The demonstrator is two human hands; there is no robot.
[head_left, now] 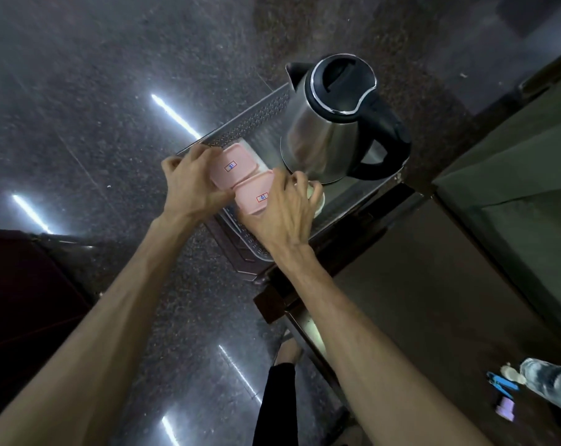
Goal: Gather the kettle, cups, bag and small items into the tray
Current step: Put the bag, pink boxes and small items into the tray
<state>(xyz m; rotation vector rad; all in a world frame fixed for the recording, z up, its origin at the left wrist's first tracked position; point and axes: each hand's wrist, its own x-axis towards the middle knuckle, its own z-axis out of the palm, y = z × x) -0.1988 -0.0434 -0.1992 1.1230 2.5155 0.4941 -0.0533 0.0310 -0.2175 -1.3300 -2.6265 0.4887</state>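
A: Kettle position?

B: Steel kettle [330,123] with black lid and handle stood upright in the metal tray [247,123], upper centre of frame. The tray sat on the dark worktop [417,268] and jutted past its edge over the speckled floor [79,91].

A: Hands?

B: Both in the tray at mid-frame. Left hand [189,185] gripped the farther pink lidded box [232,167]; right hand [282,214] lay over the nearer pink box [252,196], fingers curled around a pale cup [316,196] just beside the kettle's base. The boxes touched.

A: Elsewhere?

B: Lower right on the worktop: plastic bottle [549,381], blue item [501,383], small lilac item [505,408].
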